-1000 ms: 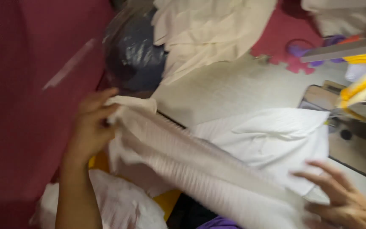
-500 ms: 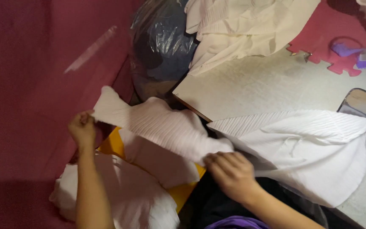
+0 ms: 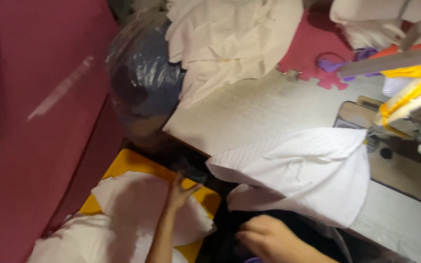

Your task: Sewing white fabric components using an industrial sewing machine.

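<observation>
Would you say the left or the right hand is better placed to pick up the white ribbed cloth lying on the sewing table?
Probably the right hand: it sits just below the white ribbed cloth, while the left hand rests on the white pieces over the yellow board.

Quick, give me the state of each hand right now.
Left hand: open, fingers spread, pressing on the white cloth over the yellow tray.
Right hand: loosely curled, holding nothing visible, just below the white ribbed cloth.

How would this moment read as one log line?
left hand: flat on white cloth over yellow board | right hand: empty, low by table edge | white fabric: on table
</observation>
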